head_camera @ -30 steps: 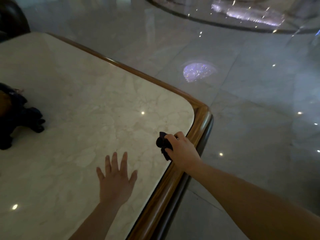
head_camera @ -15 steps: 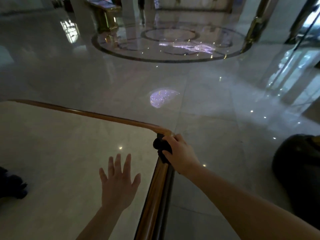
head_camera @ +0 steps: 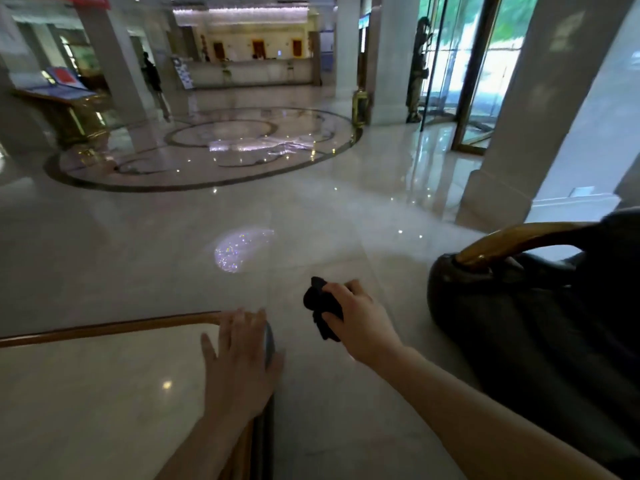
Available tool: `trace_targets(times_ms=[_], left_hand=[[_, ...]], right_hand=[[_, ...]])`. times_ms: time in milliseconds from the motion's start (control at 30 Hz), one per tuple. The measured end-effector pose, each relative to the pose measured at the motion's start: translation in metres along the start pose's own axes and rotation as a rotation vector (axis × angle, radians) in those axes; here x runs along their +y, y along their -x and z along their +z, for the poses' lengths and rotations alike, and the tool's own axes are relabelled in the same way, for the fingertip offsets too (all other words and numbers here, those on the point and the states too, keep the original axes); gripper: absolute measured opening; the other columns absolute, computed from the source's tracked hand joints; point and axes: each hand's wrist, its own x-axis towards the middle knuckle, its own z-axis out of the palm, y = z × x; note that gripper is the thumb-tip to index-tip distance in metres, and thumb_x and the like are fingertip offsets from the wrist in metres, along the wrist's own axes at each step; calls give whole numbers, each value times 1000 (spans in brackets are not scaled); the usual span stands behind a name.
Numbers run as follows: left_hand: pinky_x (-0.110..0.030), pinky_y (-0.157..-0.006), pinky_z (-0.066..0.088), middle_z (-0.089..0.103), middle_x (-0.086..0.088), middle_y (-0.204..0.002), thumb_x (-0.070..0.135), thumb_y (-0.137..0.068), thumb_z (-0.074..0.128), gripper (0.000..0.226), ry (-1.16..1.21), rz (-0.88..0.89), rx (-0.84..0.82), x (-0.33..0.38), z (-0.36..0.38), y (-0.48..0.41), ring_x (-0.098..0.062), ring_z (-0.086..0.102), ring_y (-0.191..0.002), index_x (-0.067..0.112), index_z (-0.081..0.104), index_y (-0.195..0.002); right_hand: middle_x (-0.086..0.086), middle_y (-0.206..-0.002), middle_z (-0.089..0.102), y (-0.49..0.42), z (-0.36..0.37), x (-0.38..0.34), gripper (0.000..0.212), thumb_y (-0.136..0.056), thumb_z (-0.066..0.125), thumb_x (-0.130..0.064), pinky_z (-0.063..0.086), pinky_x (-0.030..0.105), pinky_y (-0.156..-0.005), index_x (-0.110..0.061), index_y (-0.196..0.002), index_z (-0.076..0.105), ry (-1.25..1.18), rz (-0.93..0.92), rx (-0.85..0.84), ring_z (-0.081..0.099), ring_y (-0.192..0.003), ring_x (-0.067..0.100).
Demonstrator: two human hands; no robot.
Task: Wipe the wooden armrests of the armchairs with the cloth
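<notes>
My right hand [head_camera: 360, 320] grips a bunched dark cloth [head_camera: 320, 304] and hovers over the floor, between the table corner and the armchair. A dark leather armchair [head_camera: 540, 327] fills the right side, with a curved glossy wooden armrest [head_camera: 509, 240] on top, up and to the right of the cloth and apart from it. My left hand [head_camera: 239, 362] lies flat, fingers spread, on the near corner of a marble-topped table [head_camera: 97, 403] with a wooden rim [head_camera: 104, 329].
A glossy marble lobby floor [head_camera: 173, 244] stretches ahead with a round inlay. White pillars stand at left, centre and right. A gold lectern is at far left, a reception desk at the back, a person walks far off, glass doors at the right.
My view has swung up and to the right, bringing the armchair and armrest into sight. My right hand with the cloth has left the table's wooden rim and now hangs over the floor.
</notes>
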Motion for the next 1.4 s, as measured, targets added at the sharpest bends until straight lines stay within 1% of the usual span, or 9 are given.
trace_targets(times_ms=[100, 233, 433, 533, 767, 967, 1133, 1267, 1400], left_hand=[[-68, -106, 27, 38, -21, -151, 59, -87, 28, 76, 41, 62, 11, 48, -7, 2, -44, 27, -142, 18, 35, -150], [-66, -105, 30, 41, -21, -149, 59, -86, 34, 75, 99, 164, 27, 122, -15, 10, -46, 29, -141, 17, 38, -148], [-70, -107, 28, 37, -19, -153, 62, -86, 29, 76, 115, 320, 30, 241, -18, 22, -42, 24, -145, 20, 32, -150], [-71, -106, 28, 39, -19, -151, 62, -86, 30, 76, 131, 412, 35, 303, -17, 30, -42, 25, -144, 19, 34, -148], [-68, -108, 23, 34, -18, -155, 64, -87, 25, 79, 189, 620, 27, 430, -17, 52, -41, 19, -146, 19, 31, -151], [-66, -111, 20, 21, -15, -161, 67, -86, 18, 81, 235, 758, 22, 500, -16, 66, -37, 9, -149, 25, 16, -155], [-65, -113, 20, 19, -13, -161, 68, -86, 19, 80, 272, 858, -10, 546, -5, 72, -34, 6, -150, 26, 15, -155], [-63, -117, 12, 13, -11, -163, 69, -84, 15, 82, 302, 960, -54, 583, 10, 73, -30, -1, -151, 29, 9, -155], [-63, -117, 11, 17, -12, -162, 67, -86, 21, 80, 364, 1085, -101, 620, 23, 81, -30, 2, -151, 27, 13, -155]], right_hand=[[2, -118, 51, 30, -35, 38, 42, -91, 63, -31, 42, 31, -77, -28, -131, 52, 15, 61, 72, 58, -97, 30], [0, -118, 52, 80, -82, 88, 42, -92, 63, -31, 48, 33, -82, -29, -131, 50, 30, 127, 154, 58, -97, 25], [0, -121, 51, 157, -159, 164, 42, -93, 64, -31, 45, 30, -84, -27, -133, 51, 62, 245, 262, 57, -102, 23], [1, -123, 50, 201, -196, 201, 45, -92, 64, -32, 45, 33, -87, -28, -134, 50, 88, 321, 298, 56, -107, 25], [-3, -125, 49, 293, -268, 267, 48, -91, 64, -37, 43, 29, -93, -33, -136, 47, 153, 488, 414, 55, -113, 20], [-6, -121, 49, 352, -298, 300, 45, -91, 65, -37, 48, 28, -88, -38, -131, 46, 169, 610, 527, 57, -105, 17], [-7, -120, 48, 389, -307, 322, 43, -91, 65, -36, 46, 25, -87, -39, -130, 47, 168, 730, 581, 56, -105, 16], [-7, -121, 48, 414, -309, 334, 40, -92, 64, -36, 45, 25, -87, -39, -128, 48, 164, 844, 631, 56, -106, 16], [-6, -124, 50, 442, -309, 343, 39, -93, 64, -35, 48, 26, -87, -38, -128, 48, 179, 979, 662, 57, -108, 19]])
